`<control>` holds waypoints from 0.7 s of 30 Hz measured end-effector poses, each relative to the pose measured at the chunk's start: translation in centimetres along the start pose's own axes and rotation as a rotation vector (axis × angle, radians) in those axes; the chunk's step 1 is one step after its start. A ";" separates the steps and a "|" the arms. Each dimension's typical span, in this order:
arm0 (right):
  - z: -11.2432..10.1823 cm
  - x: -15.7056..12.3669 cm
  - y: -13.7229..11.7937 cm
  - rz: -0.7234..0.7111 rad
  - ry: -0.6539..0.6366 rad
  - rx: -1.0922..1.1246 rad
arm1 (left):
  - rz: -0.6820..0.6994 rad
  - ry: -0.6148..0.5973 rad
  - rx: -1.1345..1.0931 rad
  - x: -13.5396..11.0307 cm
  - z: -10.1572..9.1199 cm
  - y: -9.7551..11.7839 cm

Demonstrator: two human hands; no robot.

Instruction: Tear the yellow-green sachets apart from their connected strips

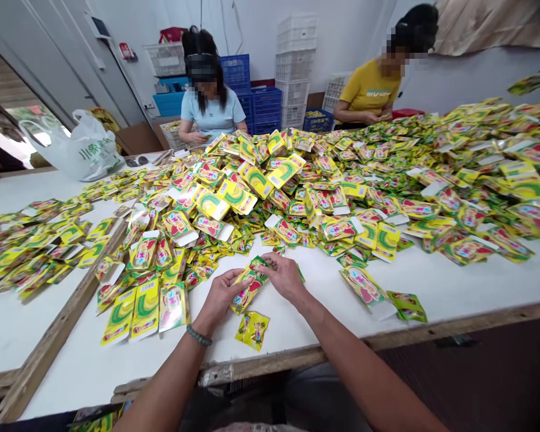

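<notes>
Low over the white table, my left hand (pixel 219 295) grips the lower end of a small yellow-green printed box (pixel 247 291). At the box's upper end, the fingers of my right hand (pixel 284 275) are pinched on a green sachet (pixel 258 263), which seems to be partly in the box's mouth. Just below lies a yellow sachet (pixel 252 330), flat on the table. To the left of my left hand are several flat printed boxes (pixel 146 306) side by side. Right of my right hand rest another box (pixel 366 288) and a green sachet (pixel 407 306).
A large heap of boxes and sachets (pixel 279 198) spreads across the table (pixel 315 324). A wooden strip (pixel 67 312) divides it on the left. A plastic bag (pixel 83 150) stands at the back left. Two people (pixel 213 114) sit opposite, with stacked crates (pixel 266 107) behind.
</notes>
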State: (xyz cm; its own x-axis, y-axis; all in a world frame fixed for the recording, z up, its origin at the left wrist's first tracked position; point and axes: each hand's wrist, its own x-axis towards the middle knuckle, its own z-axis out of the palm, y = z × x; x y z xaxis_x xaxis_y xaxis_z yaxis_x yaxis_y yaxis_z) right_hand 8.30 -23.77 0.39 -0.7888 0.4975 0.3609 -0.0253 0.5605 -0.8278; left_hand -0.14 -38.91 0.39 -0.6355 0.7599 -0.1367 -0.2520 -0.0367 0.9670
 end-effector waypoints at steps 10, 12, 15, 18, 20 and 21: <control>0.4 -1.1 -2.2 -0.006 -0.153 -0.010 | -0.005 0.014 -0.067 -0.3 -0.4 0.0; 1.0 -1.4 -2.7 -0.034 -0.204 -0.031 | -0.006 0.014 -0.067 -0.4 -0.4 -0.2; 1.6 -1.5 -2.8 -0.023 -0.223 0.021 | -0.017 0.034 -0.060 -0.7 -0.2 0.0; 1.0 -0.9 -1.7 0.025 -0.007 0.099 | 0.002 0.174 0.029 -1.8 -1.2 1.9; -0.2 0.0 -0.2 0.064 0.213 -0.007 | 0.075 0.379 0.179 -3.4 -3.6 4.4; -0.8 0.5 0.6 0.082 0.309 -0.111 | 0.130 0.511 0.281 -4.5 -5.5 5.9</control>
State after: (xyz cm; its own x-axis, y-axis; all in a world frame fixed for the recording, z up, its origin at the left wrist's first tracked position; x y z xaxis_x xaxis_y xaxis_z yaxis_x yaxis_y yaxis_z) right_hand 8.37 -22.67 0.43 -0.5620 0.7113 0.4222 0.1110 0.5706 -0.8137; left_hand -2.76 -46.12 5.50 -0.9365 0.3493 -0.0318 0.0102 0.1178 0.9930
